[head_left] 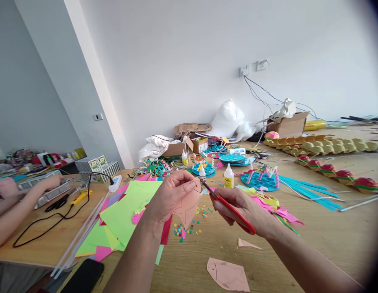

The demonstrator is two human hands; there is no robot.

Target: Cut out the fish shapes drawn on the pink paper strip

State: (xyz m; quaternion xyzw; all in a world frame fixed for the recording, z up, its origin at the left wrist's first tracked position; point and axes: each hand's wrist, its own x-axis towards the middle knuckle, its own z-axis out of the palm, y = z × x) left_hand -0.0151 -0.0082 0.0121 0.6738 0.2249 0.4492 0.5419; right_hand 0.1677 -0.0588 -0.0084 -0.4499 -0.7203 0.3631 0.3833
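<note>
One salmon-pink paper piece [187, 206], marked with a drawn outline, held above the table [277, 260], pinched between thumb and fingers of the left hand [173, 194]. One pair of red-handled scissors [230, 209], gripped in the right hand [242, 205], with blades toward the paper's upper edge; contact impossible to tell. On the table: one second salmon-pink sheet [229, 273] with a drawn fish, flat at the near side; one narrow pink offcut [246, 244], just behind it; assorted confetti [189, 228], scattered near the held paper. Leftward: several green sheets [127, 209], overlapping; one black phone [83, 276]. Beyond: one glue bottle [228, 179], upright.
</note>
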